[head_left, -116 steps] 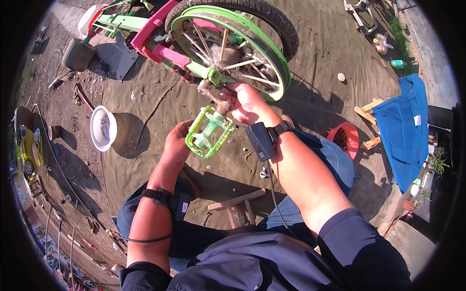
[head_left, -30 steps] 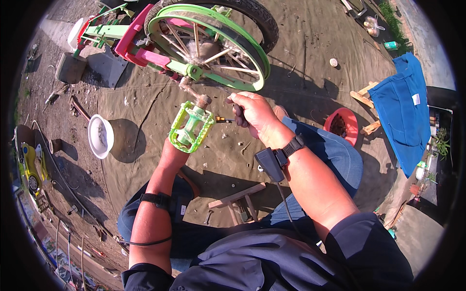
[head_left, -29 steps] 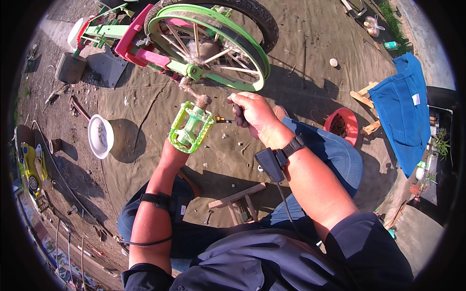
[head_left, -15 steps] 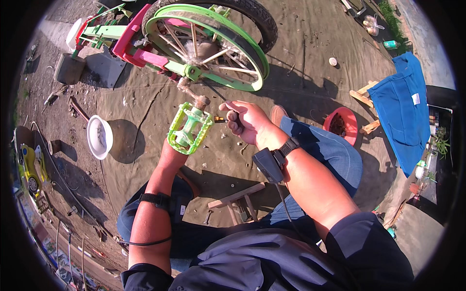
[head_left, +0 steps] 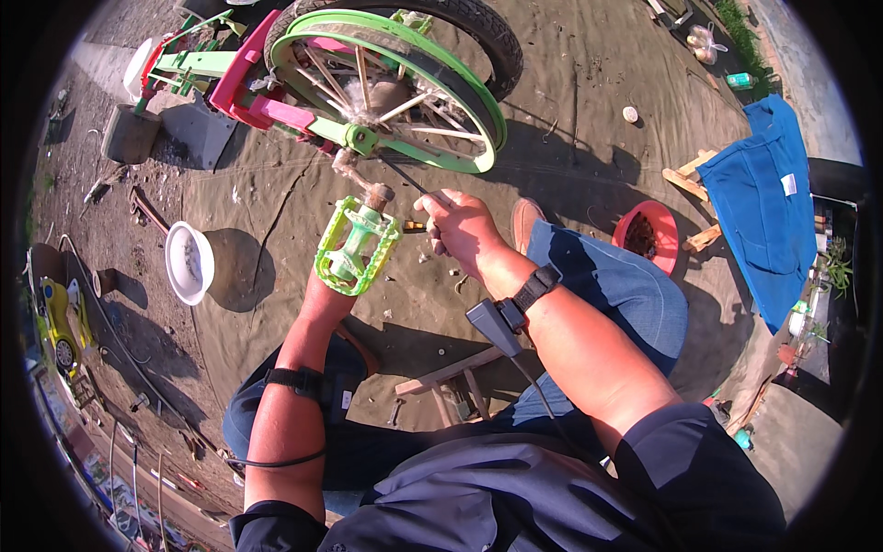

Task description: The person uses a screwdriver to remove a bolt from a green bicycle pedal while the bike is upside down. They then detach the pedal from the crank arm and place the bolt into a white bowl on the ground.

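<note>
Green pedal point(head_left: 359, 247): light, stiff, we'd judge — take its edges.
Left hand point(head_left: 324, 292): behind it; grip hidden, we cannot tell.
Right hand point(head_left: 465, 232): pinching a stiff-looking dark rod point(head_left: 404, 176).

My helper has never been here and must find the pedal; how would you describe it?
Start at the big green-rimmed spoked wheel at the top. Below its middle, a dirty brown crank slants down to the pedal, which partly covers the left forearm from view. Unlike the round wheel and brown crank, it is a bright green, open, roughly rectangular frame.
</note>
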Demonstrator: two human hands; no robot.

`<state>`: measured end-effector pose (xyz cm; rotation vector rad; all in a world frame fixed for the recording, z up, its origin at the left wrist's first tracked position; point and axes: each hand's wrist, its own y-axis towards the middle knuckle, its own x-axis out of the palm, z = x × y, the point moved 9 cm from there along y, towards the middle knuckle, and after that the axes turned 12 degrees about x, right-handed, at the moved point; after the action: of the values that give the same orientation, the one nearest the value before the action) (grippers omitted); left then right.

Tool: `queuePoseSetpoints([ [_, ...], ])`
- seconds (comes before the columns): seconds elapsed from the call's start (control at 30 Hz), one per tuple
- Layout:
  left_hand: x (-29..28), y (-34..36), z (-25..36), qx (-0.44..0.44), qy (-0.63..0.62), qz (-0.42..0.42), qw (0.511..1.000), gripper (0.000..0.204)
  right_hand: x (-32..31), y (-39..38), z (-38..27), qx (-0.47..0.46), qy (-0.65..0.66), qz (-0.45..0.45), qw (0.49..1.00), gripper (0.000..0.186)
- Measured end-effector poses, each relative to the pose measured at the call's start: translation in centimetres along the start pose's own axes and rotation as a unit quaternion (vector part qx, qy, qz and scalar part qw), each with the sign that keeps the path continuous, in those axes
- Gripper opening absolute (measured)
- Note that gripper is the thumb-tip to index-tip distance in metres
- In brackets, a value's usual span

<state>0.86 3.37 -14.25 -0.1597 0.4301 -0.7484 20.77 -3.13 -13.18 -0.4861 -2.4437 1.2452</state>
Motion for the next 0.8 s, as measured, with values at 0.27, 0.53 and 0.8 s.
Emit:
queuePoseSetpoints([
  [0.27,0.1,0.1,-1.0,-0.005,-0.025,0.003,1.000,0.035,-0.8,-2.6,-4.6,-0.349,-0.279,0.191,0.874,0.014],
  [0.53,0.5,-0.1,-1.3,0.075,0.012,-0.024,0.997,0.037,0.0,0.1,-0.3,-0.003,-0.035,0.000,0.999,0.018],
  [0.8,0.1,-0.5,-3.6,0.078,0.033,-0.021,0.996,0.039,0.4,-0.4,-0.3,0.058,0.028,-0.055,0.996,0.020],
])
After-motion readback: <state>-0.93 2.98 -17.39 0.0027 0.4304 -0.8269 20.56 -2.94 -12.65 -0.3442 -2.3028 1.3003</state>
